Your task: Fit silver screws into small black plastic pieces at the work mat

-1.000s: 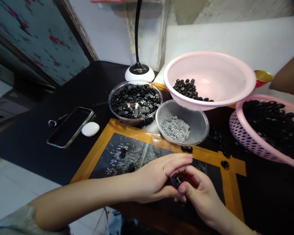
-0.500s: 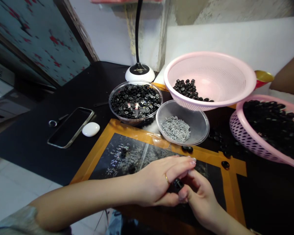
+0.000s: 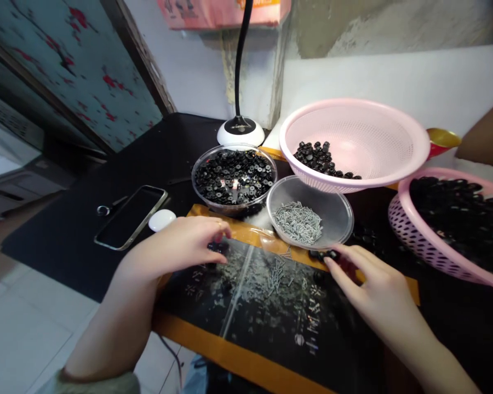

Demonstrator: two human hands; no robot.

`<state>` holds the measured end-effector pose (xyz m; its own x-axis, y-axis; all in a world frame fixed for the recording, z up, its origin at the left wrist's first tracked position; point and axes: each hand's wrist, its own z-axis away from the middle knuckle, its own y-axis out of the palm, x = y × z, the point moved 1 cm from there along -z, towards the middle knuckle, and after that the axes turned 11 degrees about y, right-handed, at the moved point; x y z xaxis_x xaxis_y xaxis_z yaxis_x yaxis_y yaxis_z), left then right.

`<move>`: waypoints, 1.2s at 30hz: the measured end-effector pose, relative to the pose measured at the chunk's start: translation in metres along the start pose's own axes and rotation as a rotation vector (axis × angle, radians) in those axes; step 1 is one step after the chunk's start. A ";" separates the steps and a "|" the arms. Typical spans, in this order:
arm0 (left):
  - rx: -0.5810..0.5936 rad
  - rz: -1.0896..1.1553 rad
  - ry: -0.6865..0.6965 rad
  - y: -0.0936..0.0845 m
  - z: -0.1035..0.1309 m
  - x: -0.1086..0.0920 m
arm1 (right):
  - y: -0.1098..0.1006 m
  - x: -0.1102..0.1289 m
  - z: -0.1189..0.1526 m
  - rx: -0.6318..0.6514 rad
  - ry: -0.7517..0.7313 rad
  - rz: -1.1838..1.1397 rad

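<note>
My left hand (image 3: 199,241) is over the left part of the dark mat (image 3: 246,334), its fingers curled and thumb closed round a small black part (image 3: 217,247) that is mostly hidden. On the right, my right hand (image 3: 372,276) pinches a small black knob (image 3: 333,255) between thumb and fingertips at the mat's far taped edge. Another black knob (image 3: 314,254) lies just left of those fingertips. Loose silver screws (image 3: 276,278) are scattered on the mat between the hands.
Behind the mat stand a clear bowl of black washers (image 3: 234,175), a bowl of screws (image 3: 298,221) and a pink colander (image 3: 353,109). A second pink basket (image 3: 431,235) full of black parts is at right. A phone (image 3: 131,218), white oval object (image 3: 161,220) and lamp base (image 3: 240,131) are farther left.
My hands were together over the mat around a black part; now they are apart, the left at the mat's left side, the right at a knob near the screw bowl.
</note>
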<state>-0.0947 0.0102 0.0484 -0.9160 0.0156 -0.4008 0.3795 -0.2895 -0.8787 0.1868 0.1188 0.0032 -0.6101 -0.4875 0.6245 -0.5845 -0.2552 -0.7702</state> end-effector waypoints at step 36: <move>-0.075 0.620 0.582 0.048 -0.025 -0.048 | 0.030 0.029 0.030 0.249 -0.247 -0.228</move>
<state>-0.0292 0.0195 0.0194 -0.3351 0.3701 -0.8664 0.8166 -0.3446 -0.4631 0.1680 0.0717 -0.0061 -0.3159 -0.5729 0.7563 -0.5239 -0.5592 -0.6425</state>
